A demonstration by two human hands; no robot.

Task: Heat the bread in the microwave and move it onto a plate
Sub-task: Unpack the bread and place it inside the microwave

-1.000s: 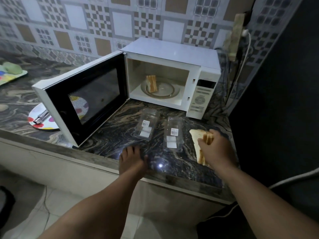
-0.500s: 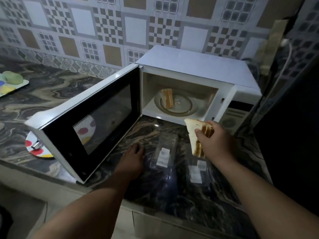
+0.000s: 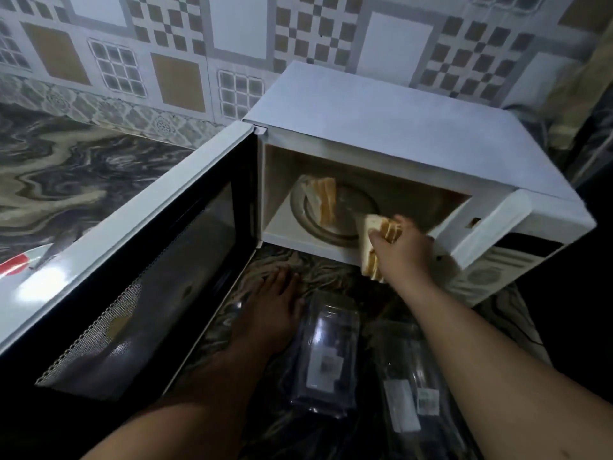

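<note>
The white microwave (image 3: 381, 127) stands on the marble counter with its door (image 3: 139, 260) swung wide open to the left. One stack of bread slices (image 3: 323, 200) sits on the glass turntable (image 3: 331, 234) inside. My right hand (image 3: 401, 254) grips a second stack of bread slices (image 3: 371, 240) at the cavity's front opening, just above the sill. My left hand (image 3: 268, 307) rests flat on the counter in front of the microwave, fingers apart, holding nothing.
Two clear plastic bread packs, one (image 3: 325, 353) and another (image 3: 414, 393), lie on the dark marble counter (image 3: 83, 167) below the microwave. A colourful plate edge (image 3: 16, 263) shows behind the door at far left. A tiled wall runs behind.
My right hand has lifted the bread stack from the counter up and forward to the microwave opening. The camera has moved closer. My left hand has stayed on the counter.
</note>
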